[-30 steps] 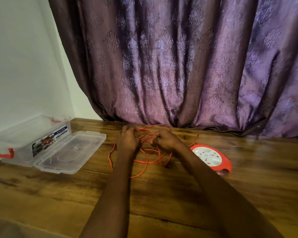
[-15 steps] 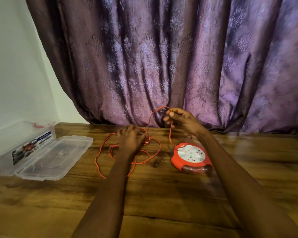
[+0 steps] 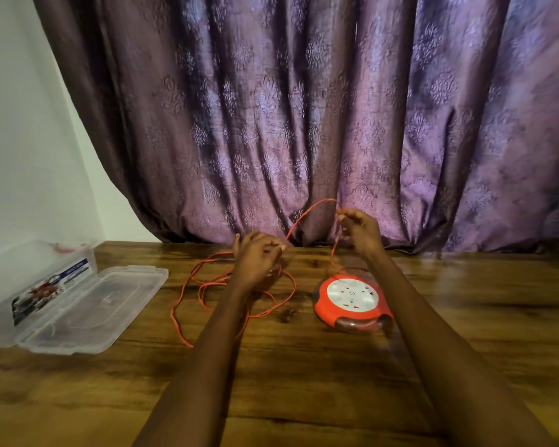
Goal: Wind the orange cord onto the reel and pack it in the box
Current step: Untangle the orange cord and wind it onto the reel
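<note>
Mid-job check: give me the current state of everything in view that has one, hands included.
Thin orange cord: unwound, loose loops on the table, one strand lifted.
Round red and white cord reel: flat on the table, cord not yet wound on.
Clear plastic storage box: open, nothing packed.
Clear hinged lid: folded flat on the table.
Left hand: holds the cord.
Right hand: pinches the raised strand.

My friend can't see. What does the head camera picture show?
Two hands lift an orange cord above a wooden table: the right hand pinches it high, the left hand holds it lower. A red-and-white reel lies beneath; an open clear box sits left.
</note>
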